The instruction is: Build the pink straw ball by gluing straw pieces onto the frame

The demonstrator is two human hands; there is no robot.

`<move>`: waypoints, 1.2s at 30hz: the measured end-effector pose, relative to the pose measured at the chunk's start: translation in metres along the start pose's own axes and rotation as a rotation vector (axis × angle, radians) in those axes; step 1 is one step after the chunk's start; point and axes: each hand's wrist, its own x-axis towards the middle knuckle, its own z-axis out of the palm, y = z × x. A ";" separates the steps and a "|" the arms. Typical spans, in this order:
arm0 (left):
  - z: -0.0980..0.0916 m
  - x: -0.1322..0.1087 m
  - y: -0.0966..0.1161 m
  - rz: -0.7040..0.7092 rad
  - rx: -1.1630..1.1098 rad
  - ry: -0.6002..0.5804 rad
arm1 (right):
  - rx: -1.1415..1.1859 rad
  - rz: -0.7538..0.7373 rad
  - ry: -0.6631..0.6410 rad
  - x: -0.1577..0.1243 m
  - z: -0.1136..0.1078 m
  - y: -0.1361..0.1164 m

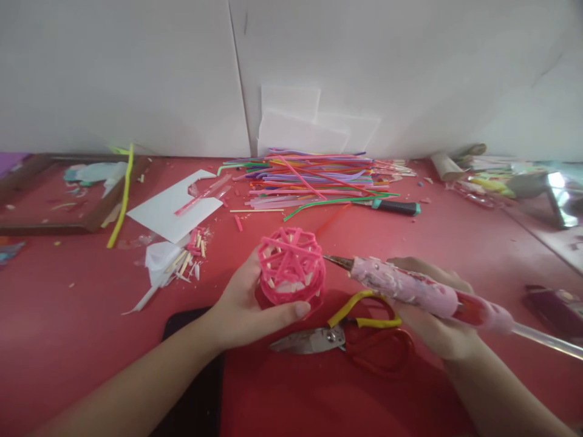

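In the middle of the head view, my left hand point(243, 306) is wrapped round a pink openwork piece point(291, 267) built of thin pink strips with pale bits between them. Its thumb lies across the lower front. My right hand point(432, 315) grips a pink hot glue gun point(405, 285) shaped like a thick pen, with a clear glue stick point(546, 341) out of its back end. The dark nozzle points left, at or very near the right side of the pink piece; contact is hard to judge. Below lie scissors point(314, 340) with yellow and red handles.
Colourful pipe cleaners point(314, 176) are heaped at the back, beside a utility knife point(396, 207). White paper point(175, 206) and cut scraps point(191, 255) lie left of centre. A brown tray point(50, 229) stands far left. Under my left forearm is a dark flat object point(195, 388).
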 end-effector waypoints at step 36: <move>0.004 0.002 0.001 0.094 0.148 0.046 | 0.027 -0.005 -0.010 0.000 0.007 0.004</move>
